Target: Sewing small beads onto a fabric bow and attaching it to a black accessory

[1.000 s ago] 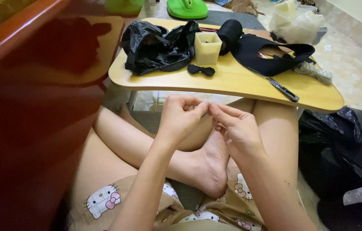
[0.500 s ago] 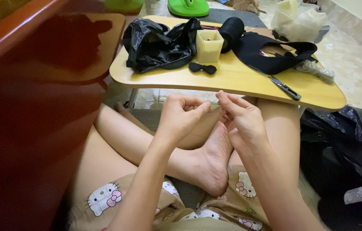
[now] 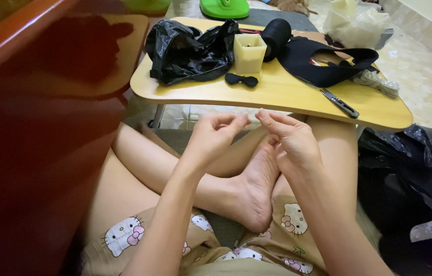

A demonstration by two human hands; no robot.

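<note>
My left hand [image 3: 216,137] and my right hand [image 3: 291,143] are raised over my crossed legs, just below the front edge of a small light wooden table [image 3: 277,99]. Each hand has its thumb and forefinger pinched, and the fingertips point at each other a short gap apart. Anything held between the fingers is too thin to see. The nearest thing on the table is a small black bow [image 3: 241,79]. Behind it stands a pale yellow square cup [image 3: 249,53].
The table also carries a crumpled black plastic bag [image 3: 190,51], a black roll [image 3: 276,33], a black fabric band [image 3: 328,64], a dark-handled blade [image 3: 339,102] and a white beaded string [image 3: 379,82]. A red-brown wooden panel [image 3: 32,128] stands at my left, and black bags [image 3: 410,168] lie at my right.
Both hands have risen a little toward the table edge. Their fingertips, which were touching, are now slightly apart.
</note>
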